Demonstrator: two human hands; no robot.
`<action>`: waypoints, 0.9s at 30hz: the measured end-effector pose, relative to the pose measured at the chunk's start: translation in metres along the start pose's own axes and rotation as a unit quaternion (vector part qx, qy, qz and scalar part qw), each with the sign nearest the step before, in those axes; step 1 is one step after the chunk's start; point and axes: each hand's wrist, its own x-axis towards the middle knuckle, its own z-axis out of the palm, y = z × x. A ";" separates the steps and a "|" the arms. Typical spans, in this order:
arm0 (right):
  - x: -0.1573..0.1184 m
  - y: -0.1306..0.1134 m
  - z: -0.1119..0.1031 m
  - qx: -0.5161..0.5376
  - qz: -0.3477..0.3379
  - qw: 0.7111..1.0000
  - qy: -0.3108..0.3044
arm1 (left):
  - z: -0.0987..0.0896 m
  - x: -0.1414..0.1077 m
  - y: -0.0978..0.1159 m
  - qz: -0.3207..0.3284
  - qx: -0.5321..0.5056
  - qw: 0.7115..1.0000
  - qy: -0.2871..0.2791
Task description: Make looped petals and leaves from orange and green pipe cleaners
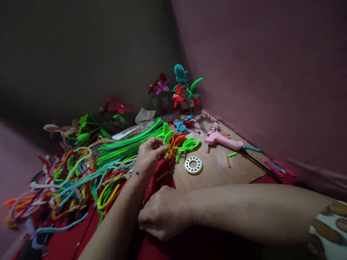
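My left hand is closed in a pinch, thumb and fingertips on a bright green pipe-cleaner leaf with rounded loops standing up. Just beyond its fingertips lie orange pipe-cleaner pieces and a bunch of green pipe-cleaner pieces. Nearer to me, my right hand is curled into a fist above the red cloth. A speck of green shows by its knuckles, but whatever its fingers hold is hidden. A white ring with holes lies flat on the wooden board.
A pink glue gun rests on the board, its black cord trailing right. Long green pipe cleaners and a tangle of coloured ones spread leftward. Pipe-cleaner flowers stand at the back, by the walls' corner.
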 end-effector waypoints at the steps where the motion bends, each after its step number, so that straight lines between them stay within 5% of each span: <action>1: 0.000 0.000 0.000 0.001 -0.001 1.000 0.000 | 0.001 -0.001 0.000 -0.003 0.009 1.000 -0.008; 9: 0.000 0.000 0.003 0.005 -0.012 1.000 0.020 | 0.003 0.001 -0.015 0.008 0.142 0.988 -0.052; 15: 0.000 0.001 0.006 0.005 -0.012 0.999 0.035 | 0.005 -0.008 -0.009 0.140 0.423 0.895 0.017; 18: 0.000 0.001 0.008 -0.001 -0.009 0.999 0.041 | -0.001 -0.014 0.000 0.152 0.440 0.885 0.031; 24: -0.003 0.004 0.017 0.018 -0.027 0.996 0.089 | -0.057 -0.026 0.028 0.125 0.341 0.925 0.114; 27: -0.004 0.005 0.020 0.024 -0.044 0.994 0.100 | -0.099 -0.034 0.036 0.112 0.341 0.916 0.179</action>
